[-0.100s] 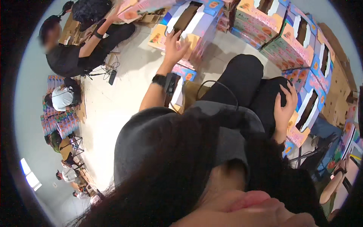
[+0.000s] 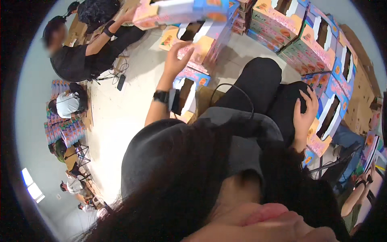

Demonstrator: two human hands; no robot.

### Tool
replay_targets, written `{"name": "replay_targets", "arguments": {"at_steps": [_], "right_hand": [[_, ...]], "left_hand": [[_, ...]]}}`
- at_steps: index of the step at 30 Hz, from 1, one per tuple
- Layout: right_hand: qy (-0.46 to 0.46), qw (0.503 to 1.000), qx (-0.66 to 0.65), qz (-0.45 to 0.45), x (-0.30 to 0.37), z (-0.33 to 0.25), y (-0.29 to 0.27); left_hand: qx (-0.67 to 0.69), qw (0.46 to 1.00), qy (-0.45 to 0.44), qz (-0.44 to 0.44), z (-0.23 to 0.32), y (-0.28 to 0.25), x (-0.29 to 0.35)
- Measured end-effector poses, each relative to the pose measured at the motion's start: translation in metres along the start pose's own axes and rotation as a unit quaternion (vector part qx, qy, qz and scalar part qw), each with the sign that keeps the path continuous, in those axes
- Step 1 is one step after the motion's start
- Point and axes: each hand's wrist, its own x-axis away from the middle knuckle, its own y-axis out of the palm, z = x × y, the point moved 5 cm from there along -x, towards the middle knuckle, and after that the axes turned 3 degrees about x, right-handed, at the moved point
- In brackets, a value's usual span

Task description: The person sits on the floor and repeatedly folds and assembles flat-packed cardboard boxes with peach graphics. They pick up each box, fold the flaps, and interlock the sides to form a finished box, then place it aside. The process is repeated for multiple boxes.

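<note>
My left hand (image 2: 176,60), a watch (image 2: 161,96) on its wrist, is raised with thumb and fingers apart and nothing in them. It hovers at the near end of a stack of pink, blue and orange cartons (image 2: 207,47) with a long slot in the top; whether it touches them I cannot tell. Below it, a similar carton (image 2: 196,76) stands lower, partly covered by my forearm. My right hand (image 2: 305,114) rests on my right knee with its fingers spread. Above the stack, a co-worker's hand (image 2: 128,17) is at the end of another carton (image 2: 165,15).
More stacked cartons (image 2: 308,52) stand ahead and to my right. Flattened cardboard (image 2: 358,97) leans behind them. The co-worker in black (image 2: 70,56) sits at the far left, near a phone (image 2: 121,82) and cables on the floor. Other people work along the left wall.
My left hand has drawn back slightly left and nearer me. The co-worker's carton has moved right, over the stack. My right hand stays put.
</note>
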Motion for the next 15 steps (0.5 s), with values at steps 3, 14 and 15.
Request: {"name": "replay_targets", "arguments": {"at_steps": [3, 14, 15], "right_hand": [[0.001, 1.000, 0.007, 0.001, 0.002, 0.000, 0.000], [-0.013, 1.000, 0.009, 0.027, 0.009, 0.003, -0.003], [-0.009, 0.999, 0.008, 0.036, 0.009, 0.005, -0.004]], "left_hand": [[0.002, 0.997, -0.077, -0.021, 0.036, -0.031, 0.018], [-0.266, 0.948, 0.162, -0.066, 0.006, 0.011, -0.073], [-0.332, 0.926, 0.135, -0.118, -0.007, 0.022, -0.089]]}}
